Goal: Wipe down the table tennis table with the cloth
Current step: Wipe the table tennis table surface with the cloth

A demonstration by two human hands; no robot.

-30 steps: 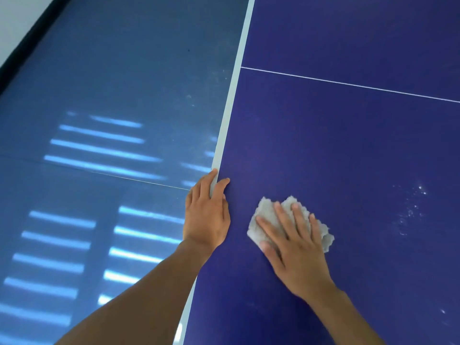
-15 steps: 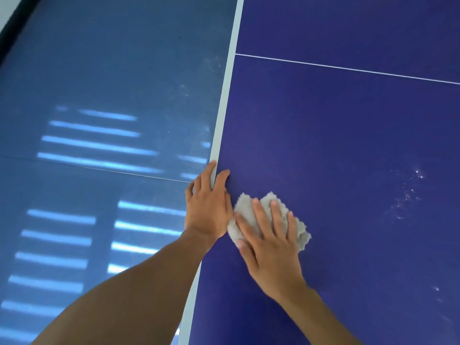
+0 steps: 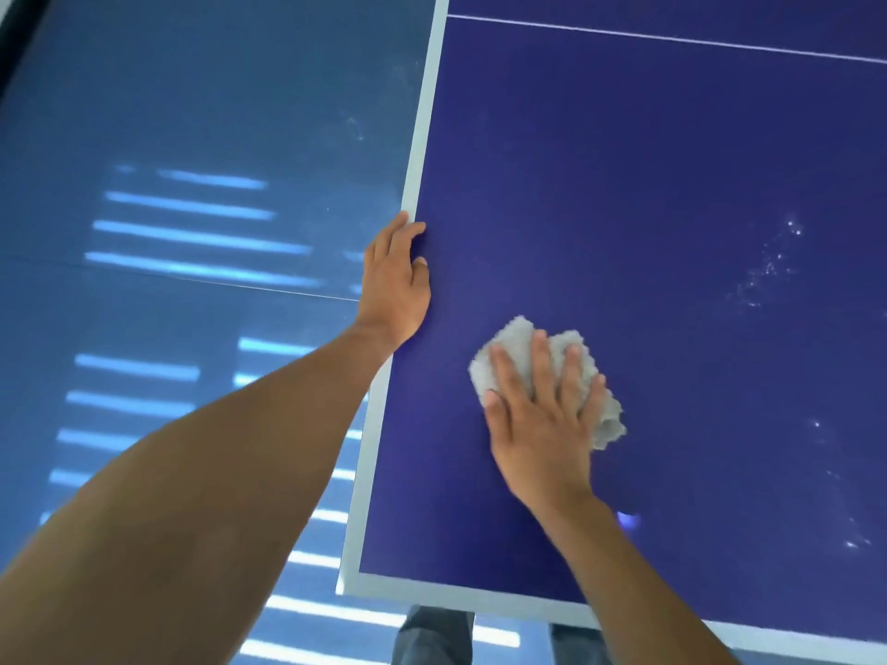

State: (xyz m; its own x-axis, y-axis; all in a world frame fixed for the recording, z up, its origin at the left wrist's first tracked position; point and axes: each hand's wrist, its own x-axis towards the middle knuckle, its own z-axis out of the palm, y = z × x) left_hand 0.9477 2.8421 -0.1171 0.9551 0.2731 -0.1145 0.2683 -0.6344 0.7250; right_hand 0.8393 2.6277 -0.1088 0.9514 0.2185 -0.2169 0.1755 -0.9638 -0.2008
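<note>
The dark blue table tennis table (image 3: pixel 648 194) fills the right of the view, with a white border along its left and near edges. A crumpled grey cloth (image 3: pixel 521 345) lies on it near the left corner. My right hand (image 3: pixel 540 427) presses flat on the cloth with straight, spread fingers. My left hand (image 3: pixel 396 280) rests on the table's left edge, its thumb on top and its fingers over the white border.
Whitish dust specks (image 3: pixel 768 266) mark the table to the right, with more (image 3: pixel 849 539) near the front edge. A thin white line (image 3: pixel 672 38) crosses the far part. The blue floor (image 3: pixel 168 136) lies to the left. My trouser legs (image 3: pixel 432 635) show below the near edge.
My right hand has slid the cloth away from the left edge, towards the right and nearer the front. The view tilted down, so the table's near edge now shows. The left hand stays put.
</note>
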